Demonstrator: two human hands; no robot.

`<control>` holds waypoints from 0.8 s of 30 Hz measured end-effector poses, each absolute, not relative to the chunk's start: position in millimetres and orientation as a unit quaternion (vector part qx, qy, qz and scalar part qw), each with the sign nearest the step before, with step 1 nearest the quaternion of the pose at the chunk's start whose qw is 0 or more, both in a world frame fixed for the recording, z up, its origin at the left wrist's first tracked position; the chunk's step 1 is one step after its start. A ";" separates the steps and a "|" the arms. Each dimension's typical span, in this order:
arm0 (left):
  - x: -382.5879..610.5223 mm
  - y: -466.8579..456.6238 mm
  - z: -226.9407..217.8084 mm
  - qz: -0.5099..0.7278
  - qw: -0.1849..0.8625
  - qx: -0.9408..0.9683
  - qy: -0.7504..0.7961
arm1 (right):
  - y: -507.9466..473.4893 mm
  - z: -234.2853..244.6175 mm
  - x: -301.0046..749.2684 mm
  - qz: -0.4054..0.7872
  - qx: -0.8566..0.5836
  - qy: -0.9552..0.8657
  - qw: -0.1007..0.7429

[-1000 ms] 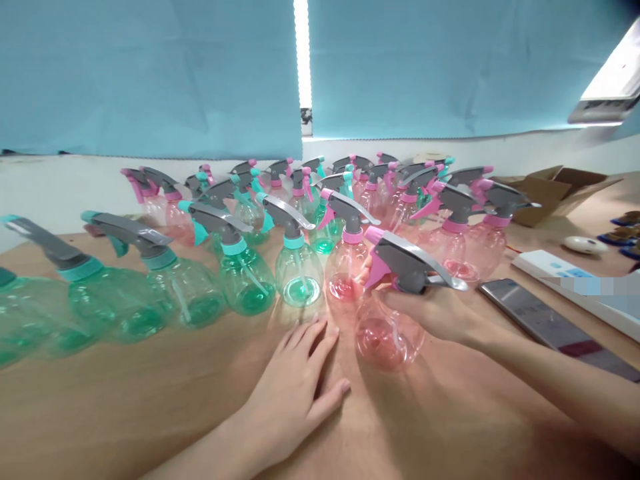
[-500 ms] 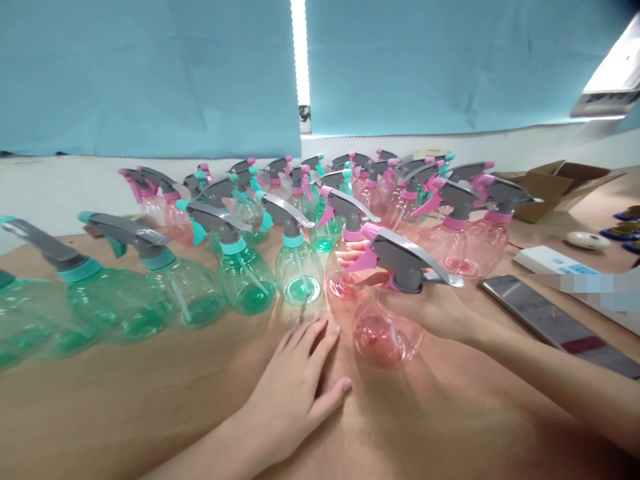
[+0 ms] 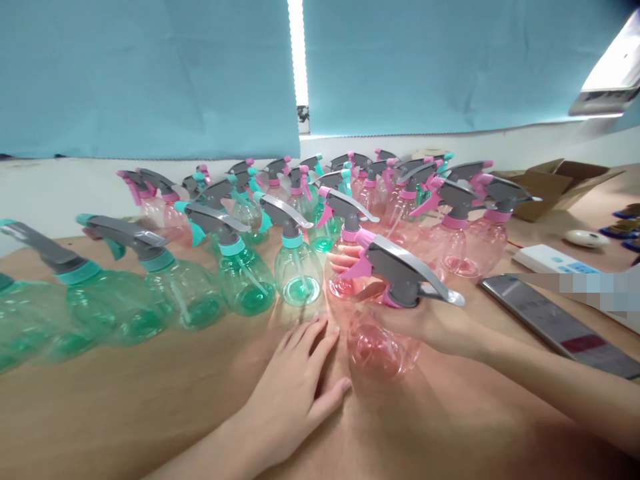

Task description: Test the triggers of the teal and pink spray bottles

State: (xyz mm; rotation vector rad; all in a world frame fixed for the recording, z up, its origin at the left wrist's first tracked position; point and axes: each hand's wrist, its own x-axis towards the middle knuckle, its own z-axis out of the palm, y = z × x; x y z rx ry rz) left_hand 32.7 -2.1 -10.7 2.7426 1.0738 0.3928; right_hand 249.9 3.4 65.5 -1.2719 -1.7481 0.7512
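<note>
Head view: right hand [image 3: 425, 320] is closed round the neck of the pink spray bottle [image 3: 383, 347], which sits tilted at frame centre. Left hand [image 3: 295, 393] lies flat at its 7 o'clock on the table [image 3: 125, 400], open and empty. Risk: the nozzle is v. close to the neighbour bottle [image 3: 345, 280] at 11 o'clock, so a bump could prob. topple the packed rows.

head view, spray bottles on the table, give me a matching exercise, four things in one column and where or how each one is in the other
1 left hand
2 right hand
3 dark phone
4 cardboard box

a far back on the right of the table
b palm down on the table
c closed round the neck of a pink spray bottle
d lying flat just right of the held bottle

Pairs: 1-b, 2-c, 3-d, 4-a
</note>
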 end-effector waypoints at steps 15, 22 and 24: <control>33.4 -2.1 -6.4 0.117 0.076 0.922 0.361 | 3.6 65.4 247.7 0.327 -0.496 -0.693 0.408; 32.8 -2.5 -7.6 0.120 0.076 0.923 0.359 | 3.6 65.2 249.2 0.298 -0.492 -0.697 0.428; 32.7 -2.7 -7.8 0.120 0.076 0.922 0.359 | 3.1 66.2 248.7 0.294 -0.500 -0.695 0.426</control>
